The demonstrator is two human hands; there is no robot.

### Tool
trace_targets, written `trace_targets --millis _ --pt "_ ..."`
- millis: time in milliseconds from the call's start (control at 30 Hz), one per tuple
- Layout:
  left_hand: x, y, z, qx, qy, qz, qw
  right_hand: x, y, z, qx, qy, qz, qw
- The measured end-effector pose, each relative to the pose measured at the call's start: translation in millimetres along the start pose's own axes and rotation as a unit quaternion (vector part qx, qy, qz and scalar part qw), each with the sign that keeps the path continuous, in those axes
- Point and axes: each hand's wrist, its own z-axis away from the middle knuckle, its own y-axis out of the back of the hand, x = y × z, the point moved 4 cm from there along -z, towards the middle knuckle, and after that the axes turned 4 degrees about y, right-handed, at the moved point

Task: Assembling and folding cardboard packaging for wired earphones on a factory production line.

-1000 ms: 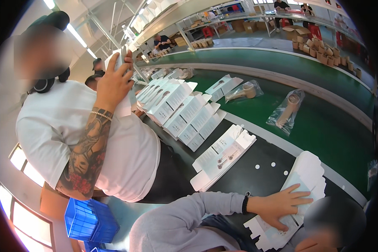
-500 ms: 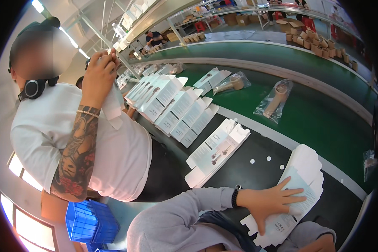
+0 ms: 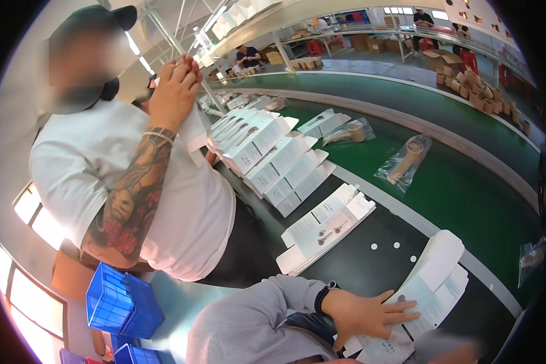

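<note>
Head view, near edge: left hand (image 3: pixel 364 312), grey sleeve and dark bead wristband, lies flat with fingers spread on a stack of flat white carton blanks (image 3: pixel 434 291) at the near end of the dark table (image 3: pixel 370 270). Grip is wide and pressing, not closed around anything. Right hand (image 3: pixel 449 350) shows only as a blur at the lower rim beside the same stack; cannot tell its grip.

Just left of the stack, a second pile of flat blanks (image 3: pixel 327 227) lies apart from it, with bare dark table and a few small white dots (image 3: pixel 397 246) between them. Beyond that, a fanned row of white cartons (image 3: pixel 273 161) overlaps along the table's left side.

Containers: blue plastic crates (image 3: pixel 122 300) sit low at left, beside a co-worker; contents not visible. On the green conveyor belt (image 3: pixel 467 188) to the right, two clear bags (image 3: pixel 404 161) each hold a tan tube-like item, well apart from each other, with open belt around them. A third bag (image 3: pixel 532 258) lies at the right rim.

Co-worker in a white shirt, forearm tattooed, stands left of the table with raised hands (image 3: pixel 176 91) holding a white piece.

Far: brown boxes (image 3: pixel 473 82) by the belt, shelving, overhead strip lights.
</note>
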Motion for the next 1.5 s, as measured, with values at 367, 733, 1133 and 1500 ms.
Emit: trace_targets --millis 367,733,1133,1500 --pt "-4.7 7.4 56.9 0.029 -0.060 0.089 0.994 21.8 -15.8 -22.8 -0.048 -0.046 -0.042 0.997" --pt "-12.8 18.0 66.6 -0.013 -0.023 0.177 0.984 15.4 -21.5 -30.8 -0.059 -0.179 -0.055 0.980" --pt "-23.9 70.9 79.5 0.209 0.087 0.190 0.955 46.6 -31.4 -29.9 -0.078 -0.284 0.317 0.901" --pt "-62.9 56.2 35.2 0.516 0.004 0.260 0.816 89.1 -19.2 8.6 -0.062 -0.445 0.524 0.723"
